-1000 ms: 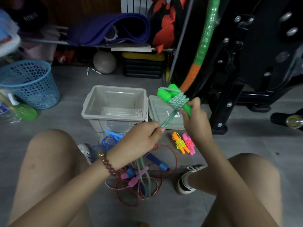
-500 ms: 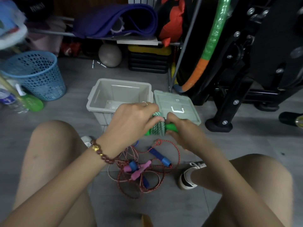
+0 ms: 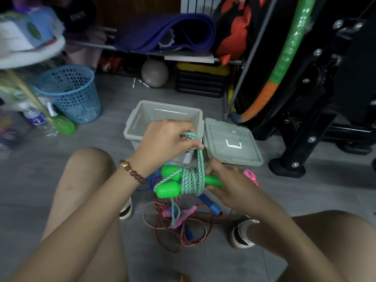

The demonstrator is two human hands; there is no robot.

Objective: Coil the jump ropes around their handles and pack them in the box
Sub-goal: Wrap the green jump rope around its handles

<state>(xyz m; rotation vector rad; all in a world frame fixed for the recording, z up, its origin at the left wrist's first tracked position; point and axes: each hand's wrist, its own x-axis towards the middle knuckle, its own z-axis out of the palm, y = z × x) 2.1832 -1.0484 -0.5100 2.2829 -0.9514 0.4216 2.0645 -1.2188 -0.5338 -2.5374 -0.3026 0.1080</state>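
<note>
Both hands are busy on the green jump rope. From my remote seat I see the left hand [image 3: 168, 143] curled round a loop of the green-and-white cord [image 3: 200, 159], pinching it up in front of the box. The right hand [image 3: 230, 186] grips the far ends of the two green handles [image 3: 168, 189], which lie side by side with several turns of cord wound round their middle. One strand hangs from the bundle toward the floor.

Largest around them is the black exercise frame [image 3: 325, 98] on the right, with a green-and-orange hoop [image 3: 284, 58] leaning beside it. A rolled purple mat [image 3: 162, 31] sits on the shelf at the back. The blue perforated basket [image 3: 71, 94] stands on the floor at left; I cannot tell what it holds.

The grey box [image 3: 142, 117] stands open on the floor just beyond the hands. I see only its bare inner walls, and the left hand hides part of the inside. Its lid [image 3: 234, 143] lies flat beside it on the right, touching or nearly so.

Between the person's feet lies a loose tangle: a red cord [image 3: 183, 241], a blue handle [image 3: 211, 204] and pink handles [image 3: 183, 215]. A small pink bundle [image 3: 251, 177] peeks out behind the right hand, near the lid.
</note>
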